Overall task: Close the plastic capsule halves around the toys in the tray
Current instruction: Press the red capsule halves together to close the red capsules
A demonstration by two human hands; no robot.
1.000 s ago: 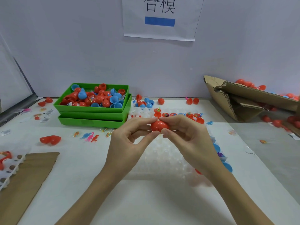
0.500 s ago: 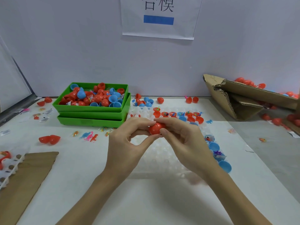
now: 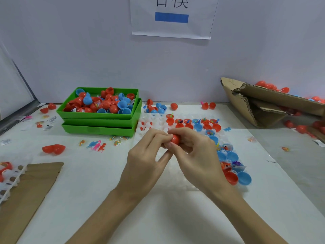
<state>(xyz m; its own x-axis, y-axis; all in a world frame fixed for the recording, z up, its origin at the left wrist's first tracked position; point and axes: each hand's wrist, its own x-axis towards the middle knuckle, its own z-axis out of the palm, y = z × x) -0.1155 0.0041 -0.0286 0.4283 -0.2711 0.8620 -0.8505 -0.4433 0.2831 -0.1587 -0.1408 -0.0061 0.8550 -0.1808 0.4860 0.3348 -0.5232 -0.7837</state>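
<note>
1. Head view: both hands pinch one red capsule (image 3: 175,139), left hand (image 3: 146,162) and right hand (image 3: 197,155) curled around it.
2. It sits between their fingertips, raised over the clear tray (image 3: 177,173), axis hidden.
3. Open filled halves (image 3: 226,156) lie just right of the capsule, nearer the right hand.

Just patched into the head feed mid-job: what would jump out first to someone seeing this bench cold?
Dead centre, the left hand and right hand pinch one small red plastic capsule together above the clear plastic tray. Behind and to the left, stacked bright green plastic bins brim with red and blue capsule halves. Open red and blue halves with toys line the tray's far and right sides.
</note>
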